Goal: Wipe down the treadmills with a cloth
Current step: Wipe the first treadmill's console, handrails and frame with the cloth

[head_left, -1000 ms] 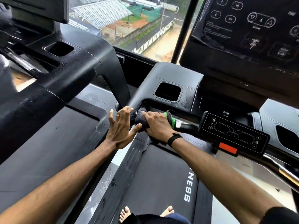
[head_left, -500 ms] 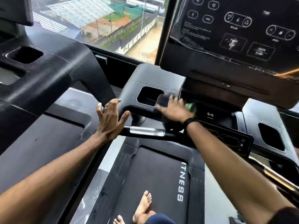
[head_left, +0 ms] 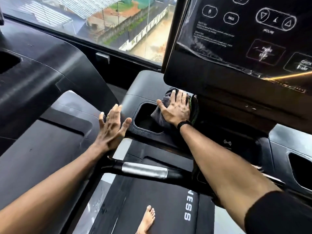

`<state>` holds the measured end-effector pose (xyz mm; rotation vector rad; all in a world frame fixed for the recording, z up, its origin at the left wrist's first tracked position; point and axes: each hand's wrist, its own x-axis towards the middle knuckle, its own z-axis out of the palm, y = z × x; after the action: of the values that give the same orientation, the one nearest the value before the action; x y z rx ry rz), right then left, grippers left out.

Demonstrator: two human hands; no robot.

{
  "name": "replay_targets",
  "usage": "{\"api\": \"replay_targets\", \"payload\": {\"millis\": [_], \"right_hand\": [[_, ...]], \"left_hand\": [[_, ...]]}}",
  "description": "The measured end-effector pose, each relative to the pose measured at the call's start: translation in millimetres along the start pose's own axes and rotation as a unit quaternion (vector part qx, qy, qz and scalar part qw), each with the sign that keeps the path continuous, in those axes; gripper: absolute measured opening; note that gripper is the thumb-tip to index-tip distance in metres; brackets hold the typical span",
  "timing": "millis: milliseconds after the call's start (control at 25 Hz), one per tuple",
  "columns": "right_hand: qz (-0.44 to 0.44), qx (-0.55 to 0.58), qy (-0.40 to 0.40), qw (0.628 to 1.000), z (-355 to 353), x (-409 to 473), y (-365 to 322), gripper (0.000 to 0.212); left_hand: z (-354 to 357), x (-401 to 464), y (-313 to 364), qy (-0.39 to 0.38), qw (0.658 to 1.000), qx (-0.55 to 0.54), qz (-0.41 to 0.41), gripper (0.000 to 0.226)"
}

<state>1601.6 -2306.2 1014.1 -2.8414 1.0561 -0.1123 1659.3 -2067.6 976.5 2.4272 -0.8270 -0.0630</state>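
Here the dark cloth lies bunched on the treadmill console, at the right edge of the left cup recess, tucked under the display panel's lower left corner. The right hand presses it flat, fingers spread and pointing away from the person — clearly the nearer hand. The left hand, fingers straight and holding nothing, sits at the console's left edge; contact is unclear. The cloth's far end is hidden under the panel, its long axis hard to judge.
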Motion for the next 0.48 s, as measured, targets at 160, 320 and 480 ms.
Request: {"api": "replay_targets", "payload": {"millis": [160,320,480], "right_hand": [[0.078,0.003,0.002,0.997,-6,36,-11,0.080],[0.092,0.087,-0.088,0.988,-1,82,-30,0.080],[0.081,0.160,-0.079,0.981,5,104,-62,0.087]], "left_hand": [[5,-2,-2,0.022,1.000,0.010,-0.013,0.082],[5,1,2,0.034,0.999,0.003,-0.024,0.080],[5,2,1,0.041,0.999,-0.003,-0.024,0.079]]}}
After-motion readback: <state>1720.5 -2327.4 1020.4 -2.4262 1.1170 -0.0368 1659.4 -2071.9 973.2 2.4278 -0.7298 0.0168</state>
